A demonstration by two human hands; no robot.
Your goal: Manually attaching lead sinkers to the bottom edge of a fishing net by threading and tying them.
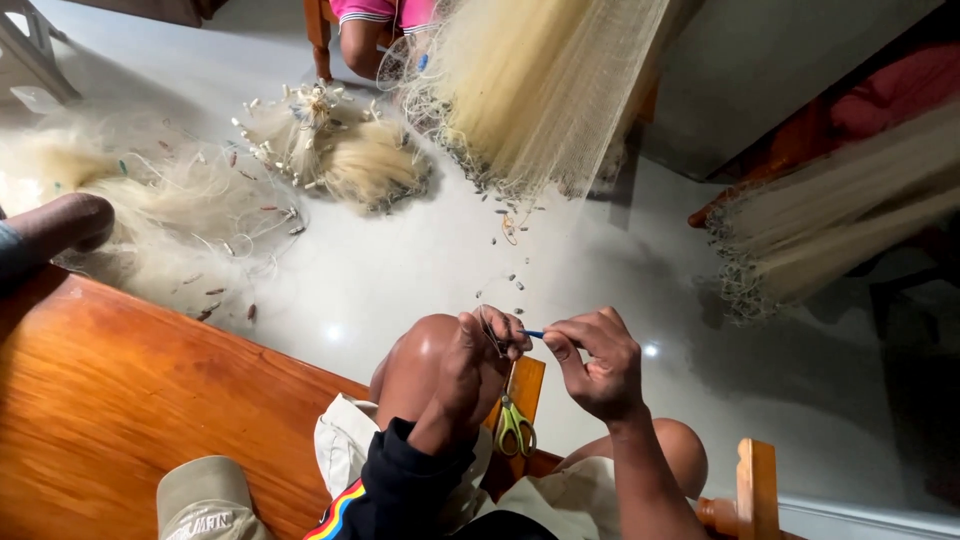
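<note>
I see both hands raised together over the knees at the near centre. My left hand [478, 352] is closed, fingers curled around fine strands of net line that I can barely make out. My right hand [597, 360] pinches a small blue netting needle [533, 334] between thumb and fingertips, its tip pointing left and almost touching the left hand.

Just below the hands, a pair of scissors with green and yellow handles [515, 428] lies on the wooden seat edge [527, 375] between the knees. To the left stretches a polished wooden surface [120, 400].

On the pale glossy floor [400, 270] farther off, small sinker weights [505, 285] are scattered in a loose trail. A heap of cream fishing net [340, 150] lies far left of centre, with a wider spread of net [150, 210] beside it at the left. A hanging bundle of net [530, 80] drapes down at the far centre, and another bundle [830, 215] lies at the right. Another person's knee [360, 45] shows at the far edge.
</note>
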